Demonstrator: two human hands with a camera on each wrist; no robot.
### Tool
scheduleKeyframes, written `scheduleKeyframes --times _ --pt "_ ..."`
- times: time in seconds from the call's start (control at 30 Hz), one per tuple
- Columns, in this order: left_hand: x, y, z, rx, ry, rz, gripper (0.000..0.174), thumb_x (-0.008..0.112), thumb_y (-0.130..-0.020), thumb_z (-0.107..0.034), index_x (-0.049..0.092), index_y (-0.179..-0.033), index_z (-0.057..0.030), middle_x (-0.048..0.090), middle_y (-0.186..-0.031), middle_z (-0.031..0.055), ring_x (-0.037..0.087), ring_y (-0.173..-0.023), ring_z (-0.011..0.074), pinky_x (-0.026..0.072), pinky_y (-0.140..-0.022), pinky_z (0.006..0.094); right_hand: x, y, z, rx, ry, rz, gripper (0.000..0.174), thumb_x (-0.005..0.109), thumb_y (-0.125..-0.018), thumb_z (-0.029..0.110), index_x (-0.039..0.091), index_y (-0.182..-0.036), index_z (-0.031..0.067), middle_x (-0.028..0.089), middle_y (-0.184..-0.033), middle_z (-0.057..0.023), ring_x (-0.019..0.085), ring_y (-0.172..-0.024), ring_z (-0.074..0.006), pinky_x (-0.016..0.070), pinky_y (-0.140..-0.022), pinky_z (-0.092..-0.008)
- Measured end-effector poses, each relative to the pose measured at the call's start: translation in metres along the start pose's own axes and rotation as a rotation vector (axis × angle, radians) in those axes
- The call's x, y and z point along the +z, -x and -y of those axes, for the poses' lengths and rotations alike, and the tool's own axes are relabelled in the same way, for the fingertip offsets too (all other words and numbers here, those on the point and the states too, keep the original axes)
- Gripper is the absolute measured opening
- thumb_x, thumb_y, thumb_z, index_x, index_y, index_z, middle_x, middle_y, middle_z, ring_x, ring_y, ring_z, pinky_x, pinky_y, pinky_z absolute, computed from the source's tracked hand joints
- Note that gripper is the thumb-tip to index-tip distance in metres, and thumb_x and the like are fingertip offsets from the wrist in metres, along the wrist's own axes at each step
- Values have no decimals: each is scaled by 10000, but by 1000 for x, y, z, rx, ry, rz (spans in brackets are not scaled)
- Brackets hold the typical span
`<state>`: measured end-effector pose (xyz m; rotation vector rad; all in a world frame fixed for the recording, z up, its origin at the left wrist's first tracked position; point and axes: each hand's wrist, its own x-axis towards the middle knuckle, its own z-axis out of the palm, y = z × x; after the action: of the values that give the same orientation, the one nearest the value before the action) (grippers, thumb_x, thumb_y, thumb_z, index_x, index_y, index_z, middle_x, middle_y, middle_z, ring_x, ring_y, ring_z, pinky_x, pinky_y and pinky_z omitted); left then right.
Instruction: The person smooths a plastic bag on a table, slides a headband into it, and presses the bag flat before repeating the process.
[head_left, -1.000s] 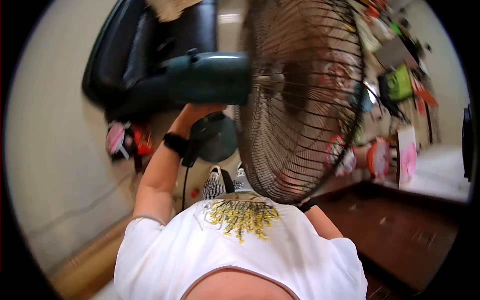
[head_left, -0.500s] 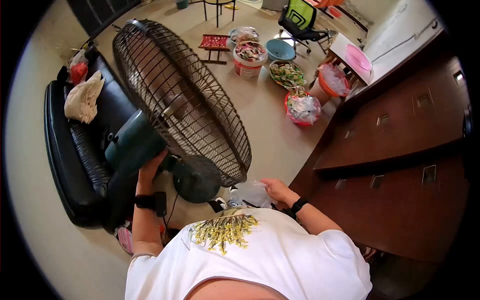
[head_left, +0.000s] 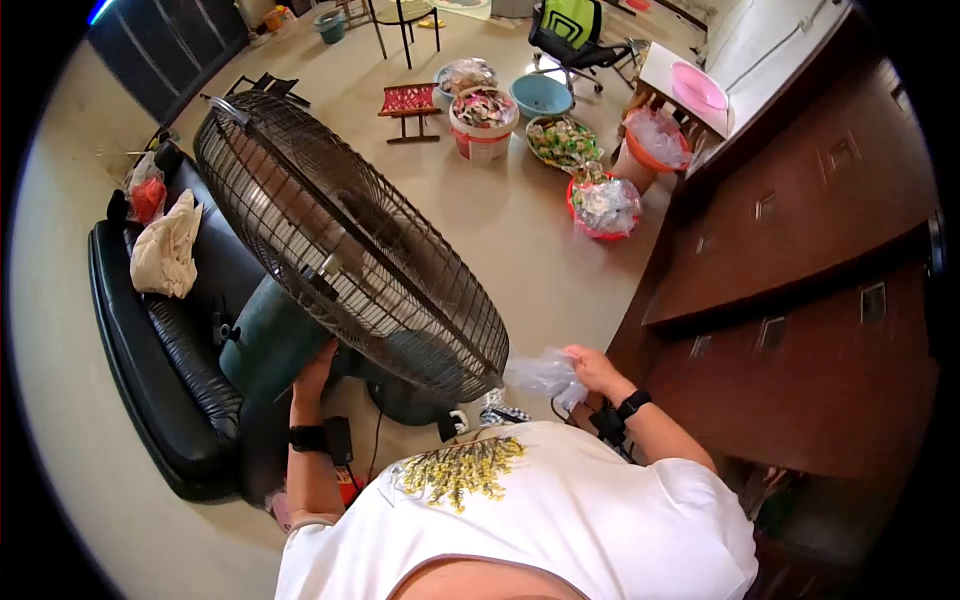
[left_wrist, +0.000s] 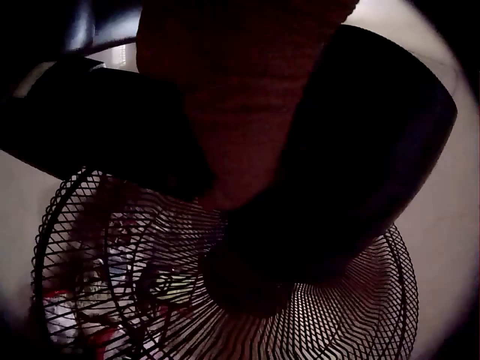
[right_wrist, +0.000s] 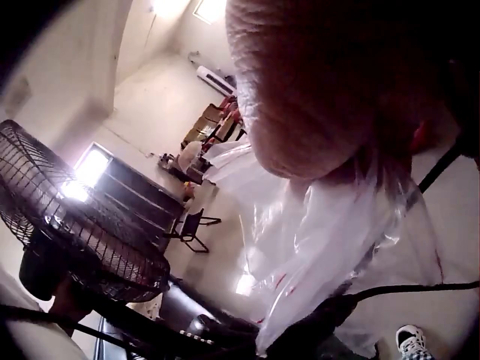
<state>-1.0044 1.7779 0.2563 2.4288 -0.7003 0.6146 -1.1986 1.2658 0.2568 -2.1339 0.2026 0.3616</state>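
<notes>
Large fan (head_left: 345, 275), round dark wire cage (head_left: 425, 295), green housing (head_left: 270, 345), stands on pale floor (head_left: 540, 265), beside black leather sofa's (head_left: 180, 350) edge. Left grip (head_left: 316, 376) under housing; fingers hidden, closure cannot be told. Right grip (head_left: 598, 372) pinches clear plastic bag (head_left: 545, 375) near cage rim. Judged step: steadying fan, readying bag; next move calls for freeing bag's folds. Open floor between sofa and brown wooden panelling (head_left: 780, 270).

Left grip (head_left: 315, 374) partly hidden by motor housing (head_left: 266, 342)
</notes>
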Motion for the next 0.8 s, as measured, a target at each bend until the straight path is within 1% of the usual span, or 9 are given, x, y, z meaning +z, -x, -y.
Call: scheduleKeyframes --times 0.07,0.1,0.17,0.37,0.47,0.57,0.73,0.77,0.8 --pt "-5 4 4 100 -349 20 232 668 -847 -221 663 -1046 -102 642 -1035 63 603 -938 233 491 -839 370 13 11 9 48 24 13 175 426 -887 46 588 -951 40 632 -812 -119 568 -754 -182 464 -726 -307" --pt "-10 8 8 291 -796 79 242 673 -843 -225 666 -1056 -112 644 -1054 61 607 -950 232 491 -842 364 19 17 19 68 19 14 173 425 -887 49 587 -948 41 630 -810 -123 571 -748 -191 467 -718 -311" --pt "-12 16 11 422 -1059 141 253 677 -839 -232 671 -1070 -129 645 -1084 57 611 -973 227 490 -847 352 29 27 17 68 110 43 184 429 -892 50 596 -968 51 630 -811 -127 583 -731 -223 472 -696 -317" --pt "9 18 17 -145 14 -90 234 674 -834 -249 689 -1046 -151 651 -1086 35 600 -1013 209 476 -869 333 46 52 41 116 29 44 225 453 -882 21 609 -1044 34 635 -845 -150 589 -756 -236 475 -728 -318" --pt "5 -1 -14 -261 110 -133 220 677 -827 -237 692 -1023 -137 662 -1048 37 595 -1017 210 466 -880 334 44 60 31 121 13 5 307 442 -828 3 613 -1077 58 643 -928 -191 622 -829 -299 481 -767 -332" --pt "2 -3 -15 -135 -119 -126 207 676 -823 -218 690 -998 -107 670 -1015 49 603 -998 223 469 -869 331 46 64 33 100 40 11 276 454 -837 -1 610 -1062 33 645 -916 -192 627 -840 -298 483 -770 -336" --pt "-14 -25 -47 -348 162 -156 220 690 -798 -203 686 -979 -77 680 -992 59 629 -936 240 484 -842 325 42 67 29 88 59 -24 248 456 -851 20 606 -1046 45 633 -928 -207 612 -860 -357 483 -764 -365" --pt "-6 -19 -34 -228 -10 -148 234 698 -791 -214 686 -979 -76 682 -986 61 633 -925 241 486 -838 327 37 69 32 139 71 -9 249 463 -875 32 606 -1079 25 658 -954 -139 615 -881 -216 475 -793 -309" --pt "-9 -23 -40 -205 -31 -158 252 706 -782 -231 687 -980 -77 683 -983 63 634 -920 241 486 -837 331 36 71 30 130 69 -19 248 462 -874 32 607 -1074 24 658 -950 -141 617 -881 -217 475 -792 -309"
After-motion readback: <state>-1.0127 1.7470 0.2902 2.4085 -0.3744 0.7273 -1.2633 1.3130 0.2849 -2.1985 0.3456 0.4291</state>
